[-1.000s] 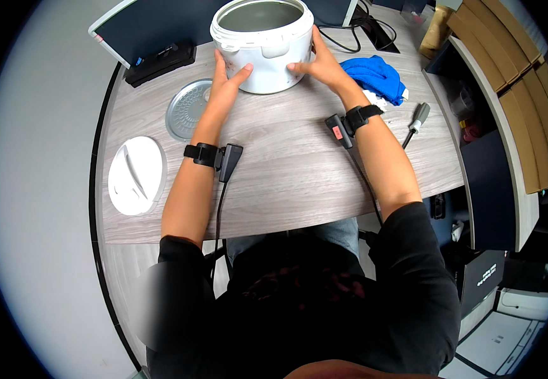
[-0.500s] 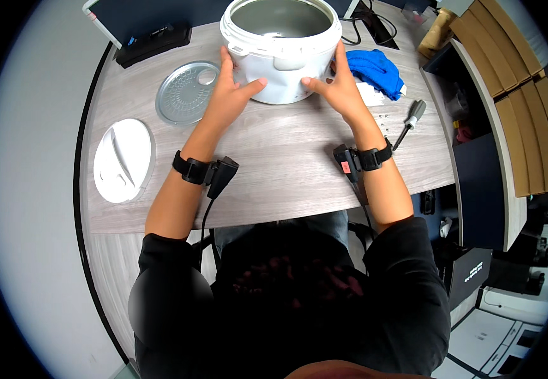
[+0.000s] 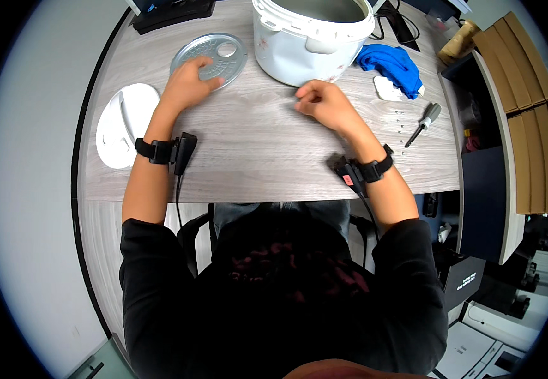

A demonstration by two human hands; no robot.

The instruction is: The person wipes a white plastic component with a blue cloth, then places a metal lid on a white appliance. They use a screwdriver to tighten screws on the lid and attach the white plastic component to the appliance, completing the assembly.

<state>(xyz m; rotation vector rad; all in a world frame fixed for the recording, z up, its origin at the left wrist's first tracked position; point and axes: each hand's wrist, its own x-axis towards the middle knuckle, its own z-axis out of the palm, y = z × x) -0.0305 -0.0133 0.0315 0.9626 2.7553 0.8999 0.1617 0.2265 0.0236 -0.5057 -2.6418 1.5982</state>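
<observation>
We look steeply down from the head, close over the wooden desk (image 3: 267,151), facing forward, edges bending outward.

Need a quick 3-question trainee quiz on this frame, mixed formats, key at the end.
1. True or false: the left hand rests on the round metal plate.
2. Which lies nearest the blue cloth? A) white lid B) screwdriver C) round metal plate
3. Fill in: the right hand lies loosely curled on the table, just in front of the white ____.

Key: 1 true; 2 B; 3 cooker pot.
</observation>
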